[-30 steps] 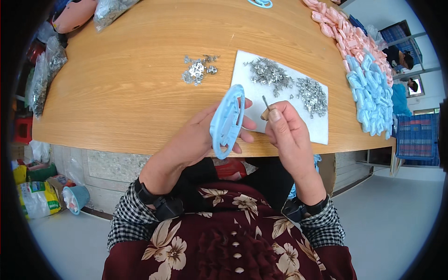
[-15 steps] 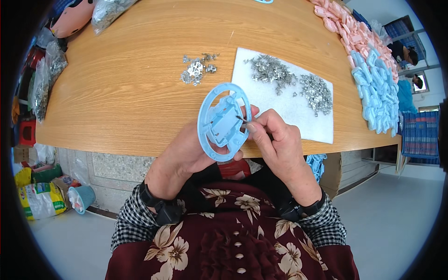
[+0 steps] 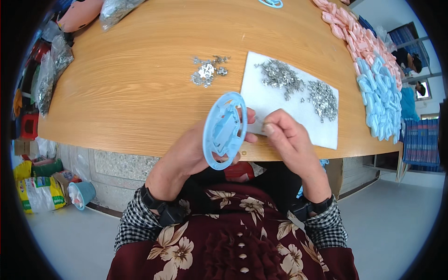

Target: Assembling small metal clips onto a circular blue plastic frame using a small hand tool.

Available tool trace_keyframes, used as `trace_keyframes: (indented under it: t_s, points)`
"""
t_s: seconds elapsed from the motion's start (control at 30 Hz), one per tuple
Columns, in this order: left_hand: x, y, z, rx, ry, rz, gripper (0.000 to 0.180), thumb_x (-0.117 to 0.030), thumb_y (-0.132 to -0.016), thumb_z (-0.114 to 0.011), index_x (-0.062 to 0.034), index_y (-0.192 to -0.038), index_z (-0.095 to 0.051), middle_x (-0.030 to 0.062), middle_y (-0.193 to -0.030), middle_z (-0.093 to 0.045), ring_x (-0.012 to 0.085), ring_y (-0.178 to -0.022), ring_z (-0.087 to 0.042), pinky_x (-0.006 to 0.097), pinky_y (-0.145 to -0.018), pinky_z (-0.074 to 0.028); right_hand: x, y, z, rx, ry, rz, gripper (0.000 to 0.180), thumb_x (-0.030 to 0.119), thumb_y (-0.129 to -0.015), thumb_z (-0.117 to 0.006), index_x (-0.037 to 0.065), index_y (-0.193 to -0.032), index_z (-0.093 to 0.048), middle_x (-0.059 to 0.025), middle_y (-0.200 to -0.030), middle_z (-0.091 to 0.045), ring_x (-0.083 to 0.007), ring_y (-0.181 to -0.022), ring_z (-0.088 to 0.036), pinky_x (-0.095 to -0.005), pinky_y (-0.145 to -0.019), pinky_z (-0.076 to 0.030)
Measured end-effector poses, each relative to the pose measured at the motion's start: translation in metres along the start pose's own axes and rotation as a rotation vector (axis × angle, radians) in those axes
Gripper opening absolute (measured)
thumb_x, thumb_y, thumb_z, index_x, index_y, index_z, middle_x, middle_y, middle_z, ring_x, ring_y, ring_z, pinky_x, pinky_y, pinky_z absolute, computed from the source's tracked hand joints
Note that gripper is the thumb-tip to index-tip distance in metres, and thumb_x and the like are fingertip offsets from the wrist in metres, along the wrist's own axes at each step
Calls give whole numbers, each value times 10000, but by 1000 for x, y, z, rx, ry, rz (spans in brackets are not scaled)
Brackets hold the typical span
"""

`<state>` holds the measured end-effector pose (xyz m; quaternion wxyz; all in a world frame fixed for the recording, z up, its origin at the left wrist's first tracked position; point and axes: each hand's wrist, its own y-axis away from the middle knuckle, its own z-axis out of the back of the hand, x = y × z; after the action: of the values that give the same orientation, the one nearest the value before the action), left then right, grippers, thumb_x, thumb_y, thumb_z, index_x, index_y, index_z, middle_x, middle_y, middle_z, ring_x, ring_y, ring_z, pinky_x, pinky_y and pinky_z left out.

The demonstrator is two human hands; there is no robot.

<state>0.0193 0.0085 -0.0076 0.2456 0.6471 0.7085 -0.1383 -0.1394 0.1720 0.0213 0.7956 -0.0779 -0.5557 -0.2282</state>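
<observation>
My left hand [image 3: 186, 150] is closed round a light-blue oval plastic part [image 3: 226, 131], shaped like a toy steering wheel, and holds it tilted above the table's near edge. Ribs and small recesses show on its inner side. To its right and apart from it is my right hand [image 3: 293, 143], thumb and forefinger pinched together. Whatever lies between those fingertips is too small to make out. Beyond my hands a white foam sheet [image 3: 260, 101] carries two heaps of small metal pieces [image 3: 281, 78]. Another small cluster of metal pieces [image 3: 206, 71] lies on bare wood left of the sheet.
Pink plastic parts [image 3: 347, 32] and light-blue plastic parts [image 3: 377, 102] are piled along the right side of the wooden table [image 3: 135, 88]. Clear bags [image 3: 52, 70] lie at the left edge. A blue bin [image 3: 82, 195] stands on the floor at left.
My right hand has drawn away from the blue part to the right. The part has turned more edge-on in my left hand. The dark slender thing at my right fingertips no longer shows.
</observation>
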Motion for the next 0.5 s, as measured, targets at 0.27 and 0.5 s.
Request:
trace_keyframes:
  t_s: [0.27, 0.5]
  points:
    - [-17, 5, 11, -62, -259, 83, 432, -66, -878, -501, -10, -1305, -508, 52, -1144, -604, 120, -998, -608, 275, -852, -512, 20, -45, 26, -174, 623, 123, 169, 142, -962, -602, 53, -1099, -561, -55, -747, -565, -157, -666, -544, -292, -631, -457]
    - [-14, 3, 11, -167, -401, 18, 390, -58, -896, -509, -10, -1283, -513, 44, -1120, -611, 95, -977, -606, 265, -838, -518, 1, -51, 57, -319, 559, 71, 198, 90, -872, -682, 22, -1055, -652, -47, -788, -594, -132, -703, -550, -278, -661, -466]
